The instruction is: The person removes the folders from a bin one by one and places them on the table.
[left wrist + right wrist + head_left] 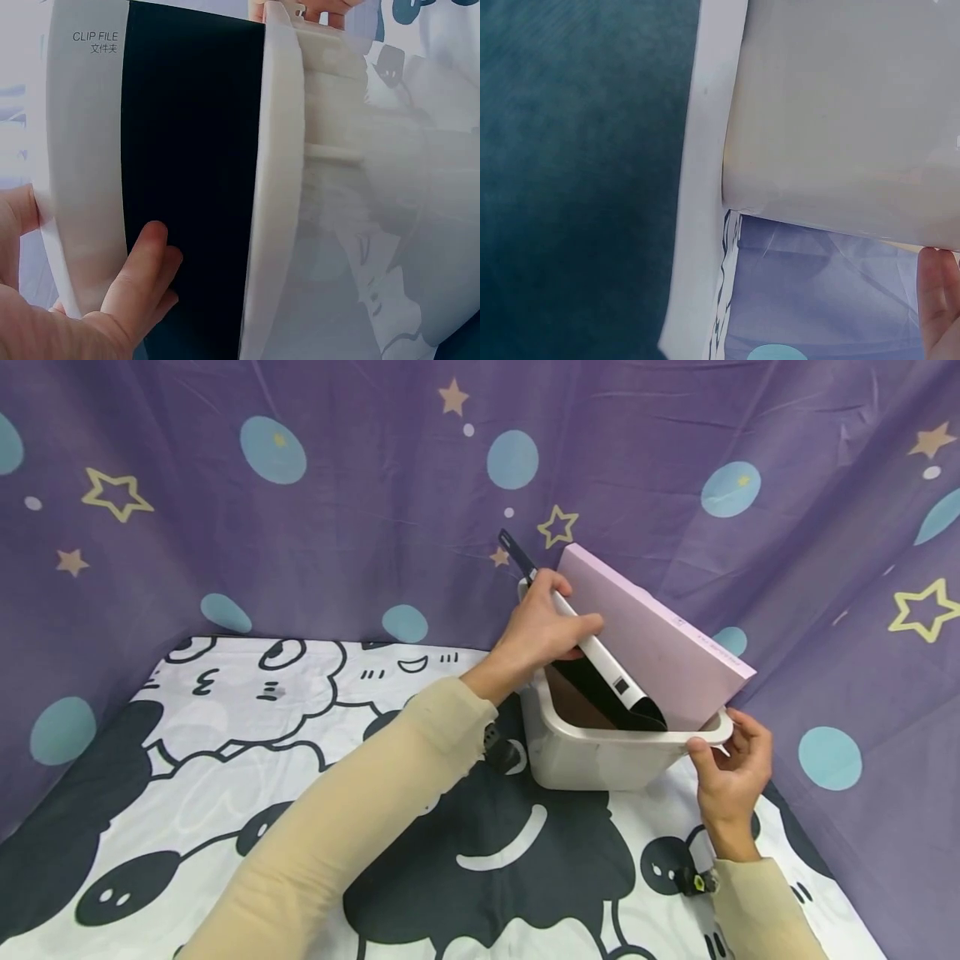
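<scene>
A black clip file [600, 658] with a white spine leans diagonally in a white plastic bin [592, 764], its upper end rising past the rim. My left hand [542, 625] grips the file by its spine. In the left wrist view the clip file [191, 150] has "CLIP FILE" printed on its white spine, and the thumb and fingers lie on either side of that spine. Beside the file, a flat pale pink case [652, 639] stands tilted in the bin. My right hand [735, 768] holds the bin's rim at its right corner, thumb in front.
A sheet [210, 810] with black and white cartoon sheep covers the surface under the bin. Right behind it hangs a purple curtain [360, 510] with stars and blue spots, which also runs along the right side [885, 693].
</scene>
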Action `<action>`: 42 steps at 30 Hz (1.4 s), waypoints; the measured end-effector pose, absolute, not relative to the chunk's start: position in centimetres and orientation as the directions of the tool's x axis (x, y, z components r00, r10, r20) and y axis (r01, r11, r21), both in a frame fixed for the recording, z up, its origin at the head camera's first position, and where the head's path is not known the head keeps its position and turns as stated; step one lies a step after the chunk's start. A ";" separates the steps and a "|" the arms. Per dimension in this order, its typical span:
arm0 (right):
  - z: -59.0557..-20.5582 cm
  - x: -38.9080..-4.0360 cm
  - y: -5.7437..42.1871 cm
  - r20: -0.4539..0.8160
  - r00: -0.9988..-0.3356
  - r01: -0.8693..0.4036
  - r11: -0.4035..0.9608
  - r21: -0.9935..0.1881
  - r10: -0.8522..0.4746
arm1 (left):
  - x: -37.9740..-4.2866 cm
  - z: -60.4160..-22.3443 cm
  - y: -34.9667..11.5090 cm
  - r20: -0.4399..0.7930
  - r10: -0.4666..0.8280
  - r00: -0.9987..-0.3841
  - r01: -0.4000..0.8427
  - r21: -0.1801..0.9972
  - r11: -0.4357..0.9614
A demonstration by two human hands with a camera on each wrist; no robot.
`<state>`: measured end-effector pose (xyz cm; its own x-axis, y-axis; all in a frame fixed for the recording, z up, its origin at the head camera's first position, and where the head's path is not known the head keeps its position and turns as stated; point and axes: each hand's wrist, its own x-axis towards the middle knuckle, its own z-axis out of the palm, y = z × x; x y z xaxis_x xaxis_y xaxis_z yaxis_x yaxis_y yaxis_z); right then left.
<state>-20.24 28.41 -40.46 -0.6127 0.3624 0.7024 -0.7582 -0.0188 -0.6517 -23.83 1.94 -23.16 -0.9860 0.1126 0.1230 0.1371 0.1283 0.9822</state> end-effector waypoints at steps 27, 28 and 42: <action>-40.5 -20.0 28.7 0.722 -0.596 -0.770 0.004 -0.637 0.352 | -23.3 -23.2 0.6 0.177 0.105 -0.979 0.189 0.975 0.118; -40.4 -20.0 28.6 0.723 -0.595 -0.771 0.003 -0.636 0.351 | -23.2 -23.2 0.5 0.176 0.102 -0.979 0.187 0.975 0.118; -40.3 -20.0 28.4 0.725 -0.596 -0.771 0.004 -0.637 0.345 | -22.9 -23.3 -0.2 0.190 0.086 -0.978 0.196 0.978 0.075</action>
<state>-19.99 28.40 -40.30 -0.5964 0.3452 0.7246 -0.7711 0.0044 -0.6367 -22.87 -0.25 -23.34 -0.9781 0.0856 0.1898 0.1963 0.0747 0.9777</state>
